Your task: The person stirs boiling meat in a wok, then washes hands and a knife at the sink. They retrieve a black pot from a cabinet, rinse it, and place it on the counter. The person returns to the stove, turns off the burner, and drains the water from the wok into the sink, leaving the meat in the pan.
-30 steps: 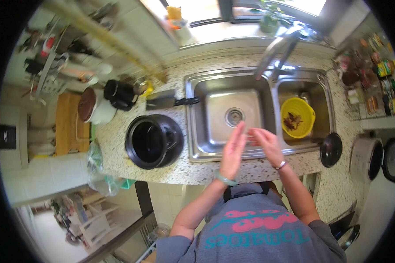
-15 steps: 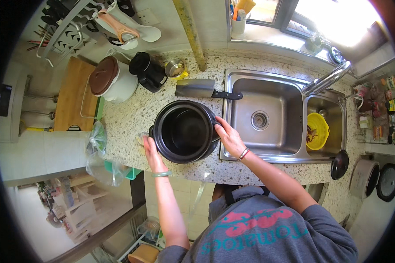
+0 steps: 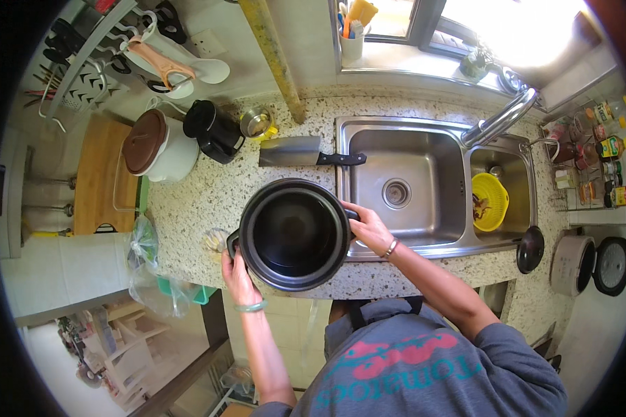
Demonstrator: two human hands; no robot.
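A black two-handled cooking pot (image 3: 293,233) without a lid is between my hands, its dark inside facing up. My left hand (image 3: 239,281) is closed on the handle at its left side. On the opposite side my right hand (image 3: 371,229) grips the other handle, with the thumb on top. The pot overlaps the counter's front edge and looks raised above the surface. Behind it lies a cleaver (image 3: 290,151), its black handle reaching over the sink's left rim. Whether the pot contains liquid I cannot tell.
Right of the pot is a steel double sink (image 3: 435,254) with a faucet (image 3: 501,119) and a yellow strainer basket (image 3: 490,201). Along the back left stand a white pot (image 3: 177,153) with a brown lid, a black kettle (image 3: 212,130) and a small metal cup (image 3: 257,123).
Both hands have brought the pot nearer to me, and it looks larger and higher. My left fingers have closed round its handle. The whole view has shifted a little.
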